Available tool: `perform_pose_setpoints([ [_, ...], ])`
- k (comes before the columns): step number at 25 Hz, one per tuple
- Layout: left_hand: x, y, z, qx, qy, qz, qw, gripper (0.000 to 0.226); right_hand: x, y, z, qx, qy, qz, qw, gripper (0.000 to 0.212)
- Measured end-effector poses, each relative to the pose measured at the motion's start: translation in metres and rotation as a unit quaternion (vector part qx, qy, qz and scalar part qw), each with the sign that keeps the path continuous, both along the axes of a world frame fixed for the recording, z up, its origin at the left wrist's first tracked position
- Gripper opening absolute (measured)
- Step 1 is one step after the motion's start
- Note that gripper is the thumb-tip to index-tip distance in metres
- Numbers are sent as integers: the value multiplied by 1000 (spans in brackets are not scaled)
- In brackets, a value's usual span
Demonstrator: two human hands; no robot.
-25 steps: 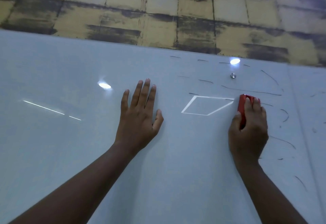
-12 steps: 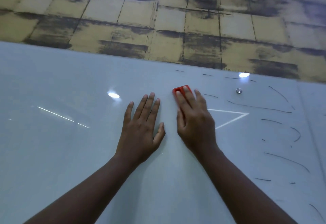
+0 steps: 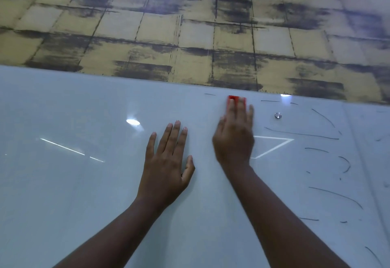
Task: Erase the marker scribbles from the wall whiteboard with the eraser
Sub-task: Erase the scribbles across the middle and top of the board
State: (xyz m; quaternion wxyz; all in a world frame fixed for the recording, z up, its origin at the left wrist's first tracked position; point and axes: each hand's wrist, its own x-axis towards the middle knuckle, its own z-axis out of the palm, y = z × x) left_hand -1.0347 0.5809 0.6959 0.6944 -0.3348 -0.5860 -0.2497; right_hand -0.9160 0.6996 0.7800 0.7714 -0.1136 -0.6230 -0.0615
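My right hand (image 3: 234,139) lies over the red eraser (image 3: 237,100), fingers stretched along its back and pressing it flat against the whiteboard (image 3: 84,194); the hand is blurred, so I cannot tell whether my thumb hooks round the eraser's side. Only the eraser's top end shows past my fingertips, just under the board's upper edge. My left hand (image 3: 168,166) rests flat on the board with fingers straight and slightly spread, thumb out, gripping nothing; it sits beside the right hand, lower, apart from the eraser.

Thin dark marker scribbles (image 3: 301,134) lie to the right of my right hand, scattered down that side of the board, with a short dash to either side of the eraser near the top edge. A small round metal stud (image 3: 278,115) sits on the board just right of the eraser. Above the board runs a wall (image 3: 190,25) of yellowish blocks with dark smears.
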Motion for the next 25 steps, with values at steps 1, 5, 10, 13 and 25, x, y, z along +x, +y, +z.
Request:
perform_pose_setpoints([
  [1, 1, 0, 0, 0, 0, 5, 1000, 70, -8, -9, -5, 44, -33, -15, 998, 58],
  [5, 8, -3, 2, 5, -2, 14, 1000, 70, -12, -13, -10, 148, -126, -58, 979, 62],
  [10, 17, -10, 39, 19, 3, 31, 999, 59, 5, 3, 37, 177, -160, -112, 965, 61],
  [13, 21, 0, 48, 35, -2, 10, 999, 52, 17, 21, 47, 55, -73, -104, 990, 59],
  [25, 19, 7, 40, 0, -2, -1, 1000, 60, 2, 7, 17, 100, -49, -62, 992, 62],
])
